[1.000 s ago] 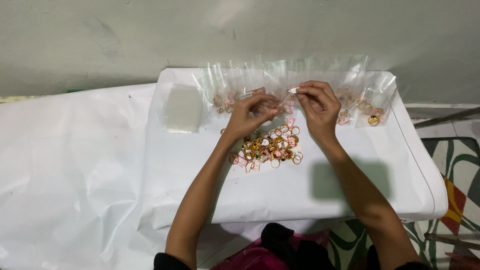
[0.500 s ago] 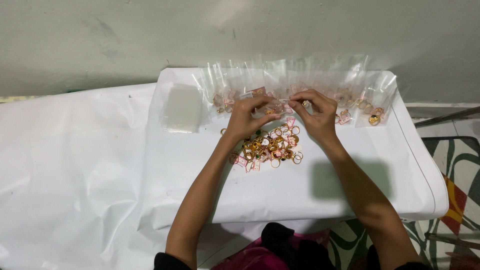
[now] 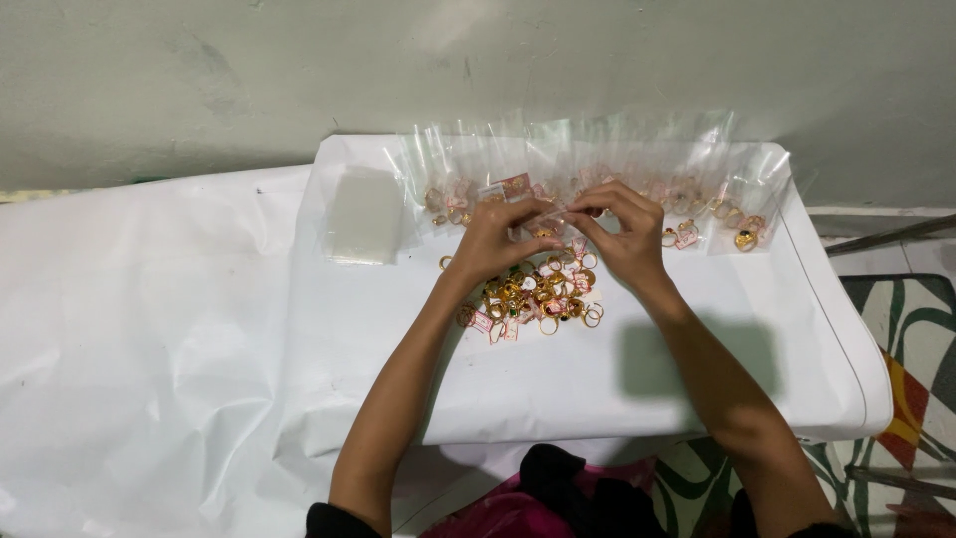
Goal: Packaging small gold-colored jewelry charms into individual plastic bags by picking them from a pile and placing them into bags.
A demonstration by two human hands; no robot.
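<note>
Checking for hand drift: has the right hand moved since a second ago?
Yes. The right hand has dropped lower and slightly left, toward the ring pile, away from the row of bags.

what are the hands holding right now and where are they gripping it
The left hand and right hand together pinch a small clear plastic bag by its opposite edges, fingertips meeting above the pile of gold rings. What is inside it cannot be told.

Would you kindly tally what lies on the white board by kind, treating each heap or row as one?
Ring pile: 1
Row of clear bags holding rings: 1
Stack of empty clear bags: 1
Small bag pinched between the left hand and right hand: 1
Total: 4
</note>
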